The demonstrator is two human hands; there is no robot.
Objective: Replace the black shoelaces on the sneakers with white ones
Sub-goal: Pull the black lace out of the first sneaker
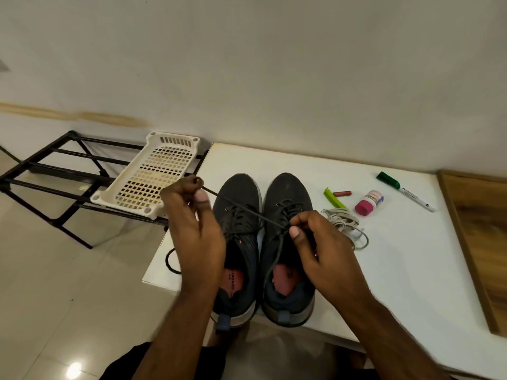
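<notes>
Fingers of both hands pinch the black lace taut, unthreading the right sneaker; next, pull it free.

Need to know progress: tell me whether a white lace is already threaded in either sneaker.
No. Both sneakers still carry black laces, and the white laces lie bundled on the table.

We see two dark mesh sneakers side by side on the white rectangular table, toes toward the far wall. Right of them lies a bundle of white laces; farther right, a pink-capped small bottle and a green-capped marker. Left of the table, a white perforated plastic tray rests on a black metal rack.
</notes>
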